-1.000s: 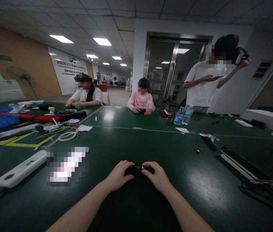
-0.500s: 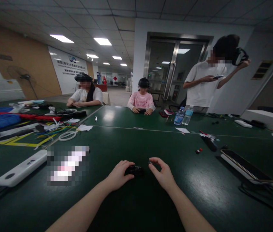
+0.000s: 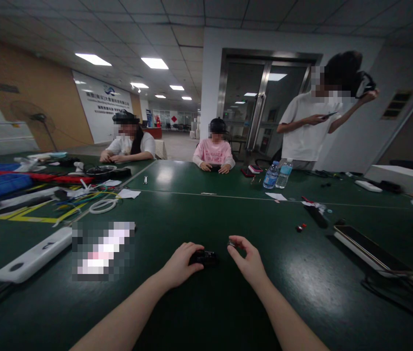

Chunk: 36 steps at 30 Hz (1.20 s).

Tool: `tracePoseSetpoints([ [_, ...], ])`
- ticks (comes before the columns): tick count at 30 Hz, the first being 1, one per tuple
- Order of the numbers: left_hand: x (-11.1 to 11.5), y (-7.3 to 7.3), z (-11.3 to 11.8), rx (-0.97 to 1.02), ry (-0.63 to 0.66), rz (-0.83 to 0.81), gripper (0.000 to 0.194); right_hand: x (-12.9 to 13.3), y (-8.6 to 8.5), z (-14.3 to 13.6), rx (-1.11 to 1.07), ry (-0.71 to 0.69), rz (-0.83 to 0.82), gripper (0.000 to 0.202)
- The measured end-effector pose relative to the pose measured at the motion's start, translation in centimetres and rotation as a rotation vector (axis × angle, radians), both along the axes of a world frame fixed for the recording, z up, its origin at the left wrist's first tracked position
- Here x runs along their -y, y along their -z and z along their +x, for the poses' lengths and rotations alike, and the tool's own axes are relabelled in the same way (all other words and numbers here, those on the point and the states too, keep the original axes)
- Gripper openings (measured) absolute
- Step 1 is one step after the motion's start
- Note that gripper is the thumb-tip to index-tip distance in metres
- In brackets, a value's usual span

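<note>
My left hand (image 3: 184, 263) is closed around the left end of a small black object (image 3: 206, 257), which lies low at the table surface; its kind is too dark to make out. A short gap to the right, my right hand (image 3: 245, 257) pinches a tiny dark piece with a metallic glint (image 3: 231, 243) between thumb and fingertips. That piece is apart from the black object. Both forearms reach in from the bottom of the view over the dark green table (image 3: 206, 219).
On the left are a white power strip (image 3: 36, 256), a blurred-out bright screen (image 3: 106, 248) and a coiled white cable (image 3: 103, 206). To the right lie a phone (image 3: 372, 248), small red and black bits (image 3: 300, 227) and water bottles (image 3: 284, 174). Several people are around the table.
My right hand has shifted slightly to the right with the tiny piece, widening the gap to the black object. My left hand stays in place.
</note>
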<state>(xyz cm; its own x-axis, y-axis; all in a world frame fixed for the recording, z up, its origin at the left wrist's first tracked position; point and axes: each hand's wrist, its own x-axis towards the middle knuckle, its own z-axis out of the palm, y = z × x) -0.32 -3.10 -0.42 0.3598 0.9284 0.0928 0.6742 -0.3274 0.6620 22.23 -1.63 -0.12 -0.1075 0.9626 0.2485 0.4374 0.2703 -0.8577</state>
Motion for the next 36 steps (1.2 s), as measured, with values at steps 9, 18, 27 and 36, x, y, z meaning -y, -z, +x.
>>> tracePoseSetpoints([
  [9,0.0,0.1,-0.1,0.003,-0.004,0.008,0.042,0.0,0.4,-0.5,0.079,-0.079,-0.066,0.027],
  [18,-0.3,0.6,-0.2,0.011,0.009,0.043,0.042,1.0,-0.3,-2.4,0.119,-0.198,-0.058,0.019],
  [27,-0.7,1.4,0.0,-0.003,0.012,0.086,0.041,1.1,-0.2,-3.2,0.349,-0.254,-0.03,0.022],
  [36,-0.5,1.1,0.0,-0.021,0.013,0.058,0.041,1.2,-0.5,-3.4,0.414,-0.228,-0.077,0.022],
])
